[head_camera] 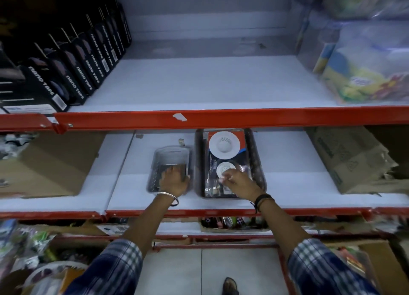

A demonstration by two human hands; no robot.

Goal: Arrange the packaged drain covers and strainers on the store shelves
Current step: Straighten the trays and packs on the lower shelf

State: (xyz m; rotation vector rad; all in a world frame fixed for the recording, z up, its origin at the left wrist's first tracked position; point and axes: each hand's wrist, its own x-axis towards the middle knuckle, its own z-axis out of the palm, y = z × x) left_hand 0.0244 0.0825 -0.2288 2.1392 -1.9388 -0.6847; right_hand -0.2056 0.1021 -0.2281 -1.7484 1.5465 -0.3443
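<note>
Head camera looks down on two arms in checked sleeves reaching onto the middle shelf (287, 184), a white board behind a red front rail. Left hand (173, 180) lies palm down on a clear blister pack (169, 162) holding a dark metal drain cover, its fingers spread across the near half of the pack and curled over its right edge; whether they grip or merely press, I cannot tell. Just right of it, almost touching, lies a longer strainer pack (230, 162) with a large white strainer (224, 142) at its far end and a smaller white one (224, 168) nearer. Right hand (238, 180) rests on the near part of this pack, fingers bent and drawn close together, their tips pinched at the plastic beside the small strainer. Both packs lie flat, lengthwise from near to far, in the centre of the shelf. Brown cardboard boxes stand well apart at the left (44, 164) and right (352, 159) ends. On the upper shelf, black nano tape boxes (73, 69) stand in a row at the left, and wrapped bundles (367, 60) are stacked at the right.
</note>
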